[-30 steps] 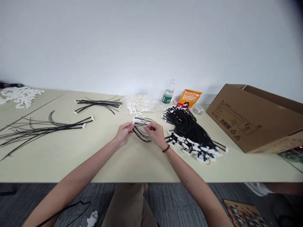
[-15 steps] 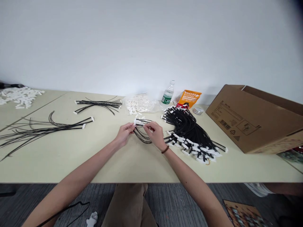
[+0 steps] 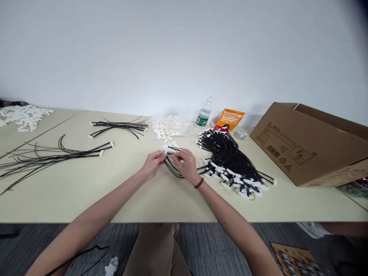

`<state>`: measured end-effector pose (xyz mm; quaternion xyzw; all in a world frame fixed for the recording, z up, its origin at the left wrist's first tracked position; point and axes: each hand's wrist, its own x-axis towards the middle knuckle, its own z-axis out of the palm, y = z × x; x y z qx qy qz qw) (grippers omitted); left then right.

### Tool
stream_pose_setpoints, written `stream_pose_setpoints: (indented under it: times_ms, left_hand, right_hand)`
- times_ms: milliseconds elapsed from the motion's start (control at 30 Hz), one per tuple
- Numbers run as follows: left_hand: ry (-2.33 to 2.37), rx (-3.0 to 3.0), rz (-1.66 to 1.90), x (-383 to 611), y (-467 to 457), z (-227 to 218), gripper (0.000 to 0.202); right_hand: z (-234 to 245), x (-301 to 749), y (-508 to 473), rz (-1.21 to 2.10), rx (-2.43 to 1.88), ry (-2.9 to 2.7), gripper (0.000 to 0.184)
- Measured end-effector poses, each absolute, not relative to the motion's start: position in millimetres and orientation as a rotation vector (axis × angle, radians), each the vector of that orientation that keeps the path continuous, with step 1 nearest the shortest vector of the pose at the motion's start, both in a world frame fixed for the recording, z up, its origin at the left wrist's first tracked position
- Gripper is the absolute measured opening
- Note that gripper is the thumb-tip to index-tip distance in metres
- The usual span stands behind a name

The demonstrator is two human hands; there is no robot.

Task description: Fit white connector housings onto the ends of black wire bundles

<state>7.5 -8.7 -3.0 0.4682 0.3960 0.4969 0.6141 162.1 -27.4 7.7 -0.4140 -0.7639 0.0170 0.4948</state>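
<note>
- left hand (image 3: 152,165): closed grip, pinching the white connector end of a small bundle of black wires (image 3: 174,168)
- right hand (image 3: 186,166): closed grip on same bundle, just right of left hand, brown wristband (image 3: 199,183)
- bundle held in both grips above tabletop (image 3: 86,195), wire loops hanging toward near side; fingers hide most connectors
- fanned pile of wire harnesses (image 3: 230,161), right of right hand, white plastic connectors at ends
- far side: plastic bag of white connectors (image 3: 169,126), water bottle (image 3: 204,114)
- far right: cardboard box (image 3: 304,147), cut off by frame
</note>
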Motion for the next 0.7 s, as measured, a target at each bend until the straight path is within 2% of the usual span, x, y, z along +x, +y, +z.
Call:
stream_pose_setpoints:
  times_ms: [500,700]
  left_hand:
    - [0.937,1.105,1.135,10.2,-12.6,-2.9,0.029]
    - [0.960,1.012,1.139,9.1,-6.3,-8.0,0.030]
  right_hand:
    - [4.8,162.9,-27.3,0.077,-0.996,-1.912,0.021]
    - [17.6,162.6,-26.7,-0.054,-0.947,-1.807,0.013]
